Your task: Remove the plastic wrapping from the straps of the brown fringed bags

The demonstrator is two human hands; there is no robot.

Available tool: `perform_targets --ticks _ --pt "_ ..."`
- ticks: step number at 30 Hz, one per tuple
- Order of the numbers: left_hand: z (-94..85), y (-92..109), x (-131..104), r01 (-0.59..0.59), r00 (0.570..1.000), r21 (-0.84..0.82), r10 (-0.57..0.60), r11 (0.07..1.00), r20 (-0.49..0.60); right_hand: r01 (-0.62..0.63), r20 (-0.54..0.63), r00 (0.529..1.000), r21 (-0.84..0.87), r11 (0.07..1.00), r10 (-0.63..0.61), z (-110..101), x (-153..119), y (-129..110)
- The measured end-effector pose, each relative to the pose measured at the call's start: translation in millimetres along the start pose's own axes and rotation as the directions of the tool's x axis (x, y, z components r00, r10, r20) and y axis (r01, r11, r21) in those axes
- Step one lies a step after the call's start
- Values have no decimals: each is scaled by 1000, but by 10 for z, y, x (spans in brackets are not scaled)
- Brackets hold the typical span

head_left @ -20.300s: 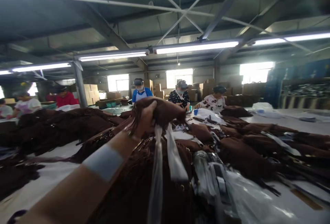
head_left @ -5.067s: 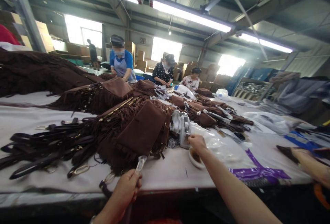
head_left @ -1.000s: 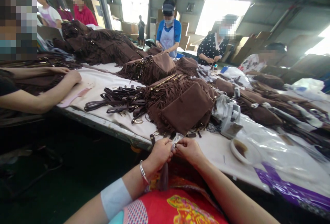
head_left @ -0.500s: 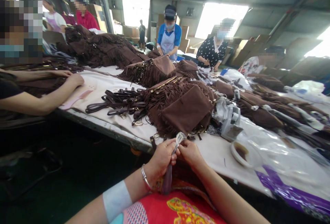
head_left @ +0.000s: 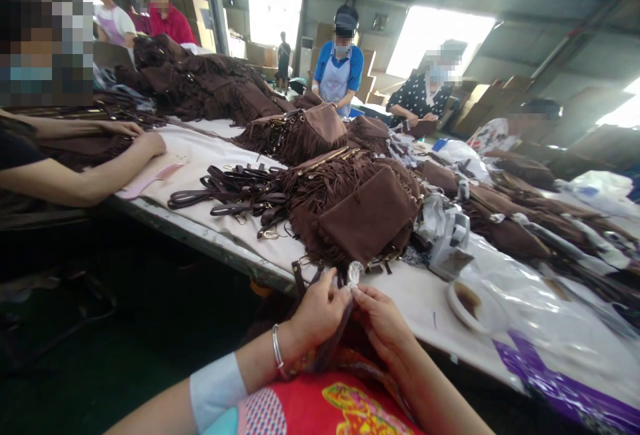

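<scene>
Near the table's front edge, my left hand (head_left: 320,307) is closed around a dark brown strap (head_left: 338,335) that hangs down toward my lap. The fingertips of my right hand (head_left: 383,318) pinch a clear plastic wrapping (head_left: 355,273) at the strap's upper end, beside my left thumb. Just beyond my hands lies a brown fringed bag (head_left: 370,215) with its flat panel facing up. Left of it, several dark straps with gold clasps (head_left: 235,191) are spread on the pale cloth.
A white bowl (head_left: 467,301) with brown contents sits at the right, by plastic sheeting (head_left: 530,288) and a purple bag (head_left: 550,375). A pink comb (head_left: 153,180) lies near a co-worker's arm (head_left: 85,178). More brown bags (head_left: 200,81) are heaped behind.
My left hand has opened its grip somewhat and its index finger points up more. My right hand has shifted slightly right and down. The view has shifted a little.
</scene>
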State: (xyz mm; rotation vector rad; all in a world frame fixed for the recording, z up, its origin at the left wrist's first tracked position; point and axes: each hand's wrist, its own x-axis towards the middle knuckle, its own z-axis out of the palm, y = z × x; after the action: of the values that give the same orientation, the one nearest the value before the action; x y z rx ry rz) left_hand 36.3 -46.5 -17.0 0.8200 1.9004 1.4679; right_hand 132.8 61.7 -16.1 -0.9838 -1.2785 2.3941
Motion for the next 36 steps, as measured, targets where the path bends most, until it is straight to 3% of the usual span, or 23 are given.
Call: perform_targets --ticks 3,7,11,16,24,27,32,36 --pt "-54 -3 46 296 955 -283 -279 912 98 -41 103 994 100 994 31 -47 -54 11" --pt "-58 57 90 488 872 -432 -403 758 278 -69 181 983 230 971 27 -72 -89 25" --pt "-35 122 131 592 803 -506 -403 627 440 -102 224 974 299 949 35 -91 -82 47" --pt "9 110 193 666 745 -566 -392 485 540 -151 243 968 341 928 68 -144 -46 103" --pt "69 4 302 779 627 -603 -211 174 750 -263 315 941 440 859 127 -122 -25 92" --pt "80 -37 305 767 641 -615 -248 182 726 -263 313 941 442 858 127 -125 -36 85" --pt "111 -65 272 722 689 -621 -226 305 689 -252 283 949 420 872 138 -178 -17 127" --pt "74 -79 287 707 703 -597 -282 379 653 -261 292 945 398 880 148 -215 5 173"
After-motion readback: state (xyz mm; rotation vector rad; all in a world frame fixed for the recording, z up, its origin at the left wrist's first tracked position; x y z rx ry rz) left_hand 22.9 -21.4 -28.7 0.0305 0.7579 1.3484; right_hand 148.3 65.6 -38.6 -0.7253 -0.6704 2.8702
